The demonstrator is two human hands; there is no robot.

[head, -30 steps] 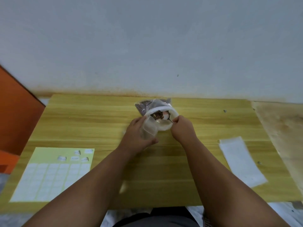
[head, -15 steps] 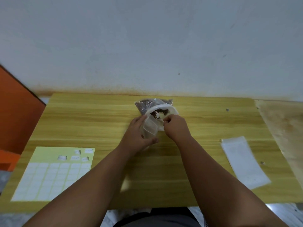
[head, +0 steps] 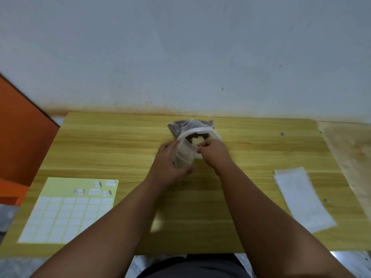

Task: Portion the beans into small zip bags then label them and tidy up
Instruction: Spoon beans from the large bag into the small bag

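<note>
A white bowl (head: 202,131) with dark beans (head: 195,135) sits mid-table near the wall. Behind it lies a clear bag of beans (head: 179,125). My left hand (head: 167,163) grips a small clear zip bag (head: 183,155) held upright beside the bowl's near rim. My right hand (head: 213,152) is closed at the bag's mouth, fingers pinched together over the opening; what it holds is hidden. A yellow label sheet (head: 66,211) with white stickers lies at the front left.
A stack of flat empty zip bags (head: 301,197) lies at the right of the wooden table (head: 112,149). An orange panel (head: 22,133) stands at the left. A rougher board (head: 349,157) adjoins the table's right side. The wall runs along the back.
My right hand has moved left from the bowl's right rim to the mouth of the small bag. The left hand keeps holding the bag in place.
</note>
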